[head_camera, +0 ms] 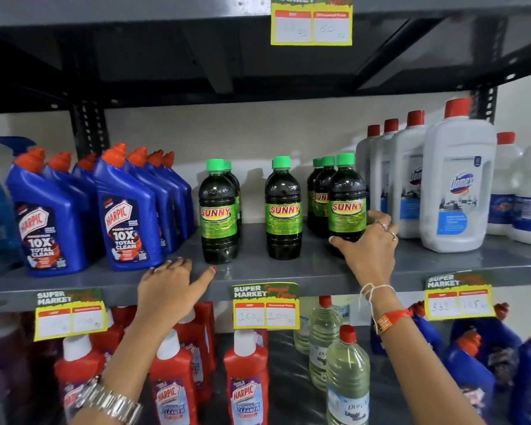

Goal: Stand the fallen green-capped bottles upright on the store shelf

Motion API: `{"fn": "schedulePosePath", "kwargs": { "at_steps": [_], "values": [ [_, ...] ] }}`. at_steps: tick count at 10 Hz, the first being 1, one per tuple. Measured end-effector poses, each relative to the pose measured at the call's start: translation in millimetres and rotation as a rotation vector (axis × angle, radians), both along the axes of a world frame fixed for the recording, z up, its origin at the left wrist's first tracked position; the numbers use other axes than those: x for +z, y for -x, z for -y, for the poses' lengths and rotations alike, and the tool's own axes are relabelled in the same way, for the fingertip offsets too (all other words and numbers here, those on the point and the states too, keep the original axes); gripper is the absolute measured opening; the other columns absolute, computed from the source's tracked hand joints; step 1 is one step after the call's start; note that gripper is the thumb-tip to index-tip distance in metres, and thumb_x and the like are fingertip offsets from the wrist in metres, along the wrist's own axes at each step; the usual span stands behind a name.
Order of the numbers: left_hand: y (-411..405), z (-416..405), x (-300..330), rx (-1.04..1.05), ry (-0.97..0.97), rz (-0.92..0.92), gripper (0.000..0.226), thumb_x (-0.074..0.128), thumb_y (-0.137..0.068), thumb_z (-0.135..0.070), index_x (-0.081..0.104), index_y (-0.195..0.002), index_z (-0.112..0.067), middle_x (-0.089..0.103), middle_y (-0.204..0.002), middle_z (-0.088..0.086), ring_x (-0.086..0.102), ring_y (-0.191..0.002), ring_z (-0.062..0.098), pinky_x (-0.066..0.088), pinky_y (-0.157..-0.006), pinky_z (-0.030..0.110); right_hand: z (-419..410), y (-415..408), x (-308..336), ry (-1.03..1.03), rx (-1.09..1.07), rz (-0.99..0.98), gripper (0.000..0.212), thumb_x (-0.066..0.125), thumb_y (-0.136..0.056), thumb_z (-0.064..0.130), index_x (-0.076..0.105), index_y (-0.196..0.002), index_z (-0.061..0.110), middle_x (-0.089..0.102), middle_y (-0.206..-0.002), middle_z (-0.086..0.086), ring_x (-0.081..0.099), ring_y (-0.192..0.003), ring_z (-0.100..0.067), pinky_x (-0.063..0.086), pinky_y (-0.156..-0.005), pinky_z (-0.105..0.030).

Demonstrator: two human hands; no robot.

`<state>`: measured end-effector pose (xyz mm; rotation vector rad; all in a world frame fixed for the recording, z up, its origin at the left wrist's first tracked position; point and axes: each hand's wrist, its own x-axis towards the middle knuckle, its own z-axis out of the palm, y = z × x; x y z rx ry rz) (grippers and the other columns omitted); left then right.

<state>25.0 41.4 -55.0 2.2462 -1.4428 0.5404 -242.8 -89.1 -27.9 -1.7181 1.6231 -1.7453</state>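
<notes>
Resting flat on the front edge of the grey shelf, the left hand lies palm down with fingers spread, grasping nothing; a metal watch sits on its wrist. The right hand, with thread bands at the wrist, wraps thumb and fingers around the base of the nearest green-capped bottle, which stands upright toward the right of the shelf. Two more green-capped bottles stand directly behind that one. A middle bottle and a left bottle stand upright, apart, each with another partly hidden behind it. Blue Harpic bottles fill the shelf's left end; white Domex bottles fill its right end. A price tag hangs from the front edge.
</notes>
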Motion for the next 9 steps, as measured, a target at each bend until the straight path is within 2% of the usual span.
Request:
{"fn": "schedulePosePath", "kwargs": {
  "at_steps": [1, 2, 4, 5, 7, 8, 9],
  "values": [
    [-0.1, 0.0, -2.2, 0.016, 0.022, 0.023, 0.068, 0.027, -0.086, -0.060, 0.050, -0.130, -0.014, 0.050, -0.142, 0.006, 0.046, -0.128, 0.022, 0.039, -0.100, 0.037, 5.8, 7.5, 1.4, -0.060, 0.082, -0.083, 0.090, 0.084, -0.059, 0.026, 0.032, -0.129, 0.005, 0.038, -0.133, -0.020, 0.038, -0.124, -0.038, 0.038, -0.098, -0.044],
    [1.9, -1.0, -3.1, 0.034, 0.031, 0.048, 0.066, 0.028, -0.086, -0.058, 0.052, -0.128, -0.013, 0.053, -0.139, 0.007, 0.049, -0.125, 0.023, 0.041, -0.097, 0.037, 9.7, 13.6, 3.9, -0.117, 0.155, -0.168, 0.087, 0.083, -0.062, 0.024, 0.034, -0.127, -0.004, 0.046, -0.129, -0.023, 0.041, -0.123, -0.038, 0.037, -0.100, -0.041],
    [5.4, -1.2, -3.1, 0.050, 0.041, 0.066, 0.060, 0.031, -0.087, -0.055, 0.060, -0.118, -0.011, 0.062, -0.126, 0.009, 0.058, -0.112, 0.027, 0.046, -0.087, 0.038, 13.3, 17.8, 5.3, -0.172, 0.216, -0.180, 0.075, 0.081, -0.065, 0.025, 0.040, -0.122, -0.001, 0.057, -0.125, -0.020, 0.049, -0.120, -0.035, 0.041, -0.093, -0.037],
    [6.0, -1.0, -3.5, 0.045, 0.043, 0.068, 0.059, 0.031, -0.088, -0.054, 0.060, -0.115, -0.011, 0.063, -0.124, 0.009, 0.058, -0.111, 0.027, 0.046, -0.086, 0.038, 15.3, 12.9, 6.5, -0.171, 0.222, -0.186, 0.072, 0.081, -0.066, 0.023, 0.041, -0.120, -0.001, 0.057, -0.124, -0.019, 0.050, -0.119, -0.035, 0.041, -0.095, -0.038],
    [4.6, -1.0, -3.8, 0.042, 0.038, 0.075, 0.059, 0.031, -0.088, -0.053, 0.060, -0.114, -0.010, 0.064, -0.123, 0.010, 0.059, -0.110, 0.027, 0.046, -0.086, 0.038, 23.3, 5.1, 11.7, -0.229, 0.240, -0.162, 0.081, 0.080, -0.068, 0.020, 0.033, -0.130, -0.003, 0.051, -0.129, -0.021, 0.048, -0.121, -0.036, 0.040, -0.098, -0.038],
    [7.2, -2.7, -2.4, 0.042, 0.037, 0.058, 0.059, 0.032, -0.088, -0.053, 0.059, -0.117, -0.010, 0.063, -0.125, 0.010, 0.058, -0.112, 0.027, 0.046, -0.089, 0.039, 19.4, 3.7, 12.3, -0.256, 0.242, -0.147, 0.074, 0.080, -0.068, 0.018, 0.034, -0.125, -0.001, 0.052, -0.127, -0.022, 0.050, -0.118, -0.037, 0.041, -0.095, -0.036],
    [6.2, 0.1, -3.5, 0.061, 0.020, 0.052, 0.061, 0.031, -0.088, -0.054, 0.057, -0.120, -0.010, 0.061, -0.128, 0.009, 0.057, -0.114, 0.026, 0.046, -0.090, 0.039, 18.5, 2.9, 13.3, -0.240, 0.248, -0.129, 0.076, 0.079, -0.069, 0.017, 0.032, -0.126, -0.002, 0.049, -0.130, -0.023, 0.046, -0.122, -0.037, 0.039, -0.098, -0.038]
  ]
}}
